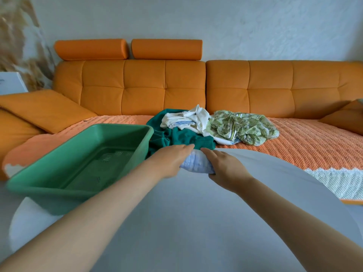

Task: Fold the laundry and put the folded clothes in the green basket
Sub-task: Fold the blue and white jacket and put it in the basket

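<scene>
Both hands are clamped on a small bundled light blue cloth (196, 166). The left hand (171, 161) comes in from the lower left with its fingers laid over the top of the bundle and pointing toward the sofa. The right hand (225, 167) mirrors it from the other side, fingers curled over the top and thumb tucked under the near edge. Both forearms are stretched out pretty long across the grey table (196, 228), wrists low, so the cloth sits squeezed between the two palms right at the table's far edge. Just behind it, touching or nearly so, is the unfolded pile on the sofa's orange throw (306, 142): a teal garment (182, 137) closest to the hands, a white garment (188, 116) on top of that, and a green leaf-print garment (243, 126) off to the right. The green basket (59, 190) is just left of the left forearm, its near side over the table's left edge and its far end right up against the teal garment. Orange sofa (141, 89) runs along the wall behind, with a loose cushion (45, 108) at the left.
</scene>
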`<state>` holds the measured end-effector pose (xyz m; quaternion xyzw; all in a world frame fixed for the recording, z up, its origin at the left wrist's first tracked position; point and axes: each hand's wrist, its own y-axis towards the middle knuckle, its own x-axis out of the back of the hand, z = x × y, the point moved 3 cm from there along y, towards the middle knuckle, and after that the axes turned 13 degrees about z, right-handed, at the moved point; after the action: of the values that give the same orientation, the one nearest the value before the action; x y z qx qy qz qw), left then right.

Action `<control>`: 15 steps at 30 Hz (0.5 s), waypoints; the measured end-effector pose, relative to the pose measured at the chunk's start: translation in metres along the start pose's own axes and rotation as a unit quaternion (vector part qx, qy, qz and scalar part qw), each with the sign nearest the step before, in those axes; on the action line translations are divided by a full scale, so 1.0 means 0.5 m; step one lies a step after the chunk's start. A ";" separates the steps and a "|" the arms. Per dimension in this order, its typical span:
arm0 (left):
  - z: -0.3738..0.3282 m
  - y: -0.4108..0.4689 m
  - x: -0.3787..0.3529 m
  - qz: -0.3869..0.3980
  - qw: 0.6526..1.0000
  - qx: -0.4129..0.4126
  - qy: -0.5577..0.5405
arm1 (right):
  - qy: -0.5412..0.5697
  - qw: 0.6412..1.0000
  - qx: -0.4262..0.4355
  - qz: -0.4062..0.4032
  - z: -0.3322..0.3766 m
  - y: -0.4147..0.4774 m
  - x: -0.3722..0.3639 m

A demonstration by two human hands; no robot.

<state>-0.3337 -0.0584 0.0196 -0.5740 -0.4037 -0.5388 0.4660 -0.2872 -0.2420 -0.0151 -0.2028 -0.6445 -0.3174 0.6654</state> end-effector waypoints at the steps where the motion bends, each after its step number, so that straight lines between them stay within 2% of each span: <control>1: 0.023 -0.023 0.030 -0.021 1.000 0.012 0.016 | -0.004 1.000 0.013 -0.023 0.025 0.021 0.021; 4: 0.104 -0.096 0.097 -0.086 0.995 0.030 0.030 | -0.022 0.996 0.051 -0.076 0.118 0.094 0.077; 7: 0.201 -0.168 0.112 -0.111 0.992 0.060 -0.013 | -0.036 0.992 0.092 -0.082 0.220 0.170 0.101; 15: 0.419 -0.279 0.025 -0.055 0.982 0.180 -0.028 | -0.131 0.982 0.137 0.008 0.441 0.354 0.050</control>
<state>-0.4164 0.1777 0.0492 -0.4722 -0.5383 -0.4659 0.5198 -0.3277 0.0306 0.0537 -0.1549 -0.7620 -0.1909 0.5991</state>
